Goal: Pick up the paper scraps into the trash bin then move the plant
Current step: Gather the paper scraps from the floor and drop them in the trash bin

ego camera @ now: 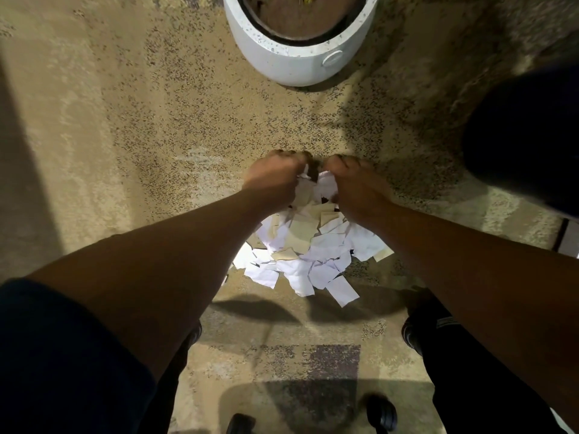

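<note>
Speckled carpet [156,126]; perhaps chair casters [380,413].

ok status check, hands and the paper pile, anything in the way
Left hand and right hand both closed on paper scraps at pile's far edge. Most scraps on carpet. White plant pot beyond, untouched. Nothing blocking.

free: bare carpet [141,126] left of hands | blocked: white planter [291,57] ahead, dark object [529,130] right

Views: one, head-worn
Facing: steeply down at the carpet [125,136], forward toward a white planter [291,64] at the top edge
Nearness: close; forearms fill the lower frame
</note>
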`<act>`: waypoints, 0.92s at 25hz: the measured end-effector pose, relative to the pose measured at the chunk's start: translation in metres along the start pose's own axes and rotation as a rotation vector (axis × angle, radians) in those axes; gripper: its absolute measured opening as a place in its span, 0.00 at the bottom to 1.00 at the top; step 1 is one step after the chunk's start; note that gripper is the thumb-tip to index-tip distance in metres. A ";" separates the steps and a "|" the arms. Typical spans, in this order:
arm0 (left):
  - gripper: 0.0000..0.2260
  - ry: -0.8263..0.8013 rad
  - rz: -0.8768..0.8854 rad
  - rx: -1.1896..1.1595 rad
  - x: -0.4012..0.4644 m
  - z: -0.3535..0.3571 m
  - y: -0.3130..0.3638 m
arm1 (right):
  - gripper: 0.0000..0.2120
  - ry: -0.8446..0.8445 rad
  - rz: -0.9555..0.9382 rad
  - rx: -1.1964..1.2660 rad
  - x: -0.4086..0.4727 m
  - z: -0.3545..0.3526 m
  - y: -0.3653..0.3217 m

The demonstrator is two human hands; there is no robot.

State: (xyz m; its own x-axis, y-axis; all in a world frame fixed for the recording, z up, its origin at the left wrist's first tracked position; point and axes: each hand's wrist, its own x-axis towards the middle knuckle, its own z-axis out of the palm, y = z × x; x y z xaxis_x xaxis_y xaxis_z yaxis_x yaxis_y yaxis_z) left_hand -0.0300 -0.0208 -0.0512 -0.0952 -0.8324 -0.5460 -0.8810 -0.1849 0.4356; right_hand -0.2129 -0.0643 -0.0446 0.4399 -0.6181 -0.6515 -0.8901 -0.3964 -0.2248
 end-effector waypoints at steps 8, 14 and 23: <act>0.06 0.022 -0.520 -0.777 -0.058 -0.048 -0.031 | 0.06 0.096 0.268 0.561 -0.011 -0.019 -0.012; 0.09 -0.282 -0.504 -0.876 -0.093 -0.009 -0.010 | 0.18 -0.097 0.402 0.680 -0.042 0.005 -0.039; 0.07 -0.051 -0.509 -0.757 -0.100 0.027 0.017 | 0.12 -0.076 0.451 0.794 -0.050 0.036 -0.058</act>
State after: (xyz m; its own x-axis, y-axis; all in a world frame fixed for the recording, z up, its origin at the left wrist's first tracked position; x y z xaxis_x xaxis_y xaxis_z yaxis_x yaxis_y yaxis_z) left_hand -0.0474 0.0735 -0.0082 0.1854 -0.5353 -0.8240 -0.2841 -0.8320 0.4766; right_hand -0.1873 0.0144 -0.0252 0.0471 -0.5434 -0.8381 -0.8084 0.4722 -0.3515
